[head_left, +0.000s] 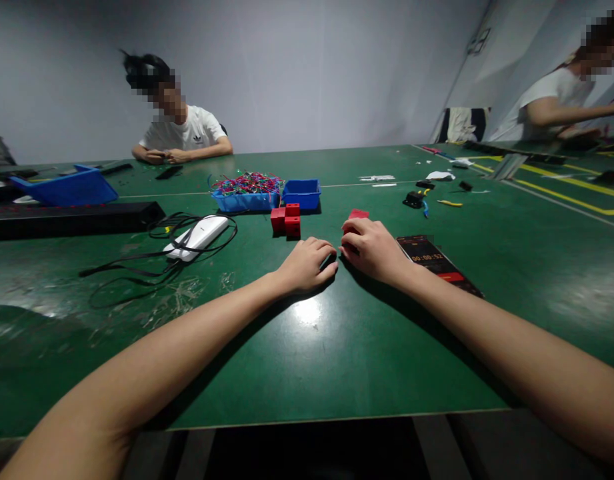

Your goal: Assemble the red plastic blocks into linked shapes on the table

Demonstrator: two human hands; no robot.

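Observation:
Both of my hands rest on the green table (307,373), side by side near its middle. My left hand (309,265) has its fingers curved and a little apart, with nothing visible between them. Just beyond it stand red blocks (286,221), not touched by it. My right hand (371,248) has bent fingers beside another red piece (359,214), which they partly hide; whether they grip it is unclear. Right of that hand lies a phone (427,250) showing a timer, partly covered by my forearm.
Behind the blocks are a blue bin of coloured wires (247,200) and a smaller blue bin (301,193). A white power strip (199,238) with black cables lies left. Pliers (417,199) lie right. Two people (187,137) sit beyond.

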